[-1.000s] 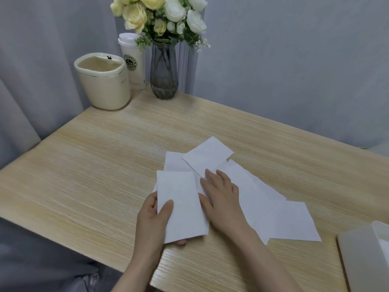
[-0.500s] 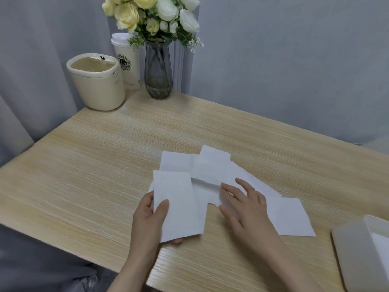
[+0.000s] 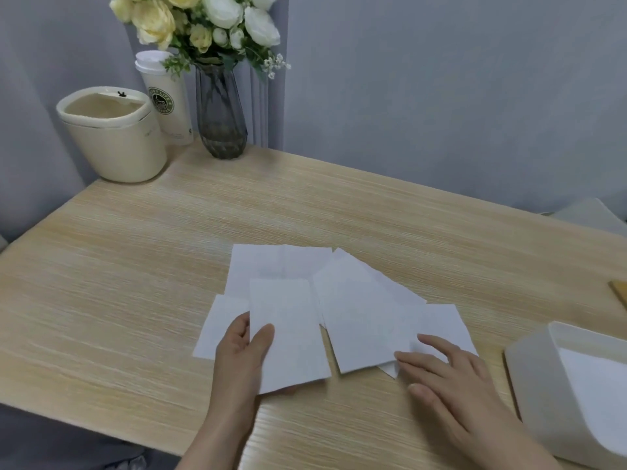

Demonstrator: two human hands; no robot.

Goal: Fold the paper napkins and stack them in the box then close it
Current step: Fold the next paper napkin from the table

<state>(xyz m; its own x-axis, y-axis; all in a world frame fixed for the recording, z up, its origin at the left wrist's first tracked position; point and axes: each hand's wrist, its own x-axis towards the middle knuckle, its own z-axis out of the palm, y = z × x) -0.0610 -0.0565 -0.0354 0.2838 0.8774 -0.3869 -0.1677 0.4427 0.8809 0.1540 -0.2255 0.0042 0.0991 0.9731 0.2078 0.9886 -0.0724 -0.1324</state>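
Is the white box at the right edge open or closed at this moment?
Open. The box shows a bare rim with no lid over it, and a white sheet lies visible inside. The view does not show how full it is.

A round green-and-white logo sits on the white lidded paper cup (image 3: pixel 168 103) beside the vase. Its ring lettering is too blurred to read.

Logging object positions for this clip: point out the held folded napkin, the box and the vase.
folded napkin (image 3: pixel 288 330): head view, centre of sheet.
box (image 3: pixel 536 385): head view, left outer wall.
vase (image 3: pixel 220 120): head view, glass body.
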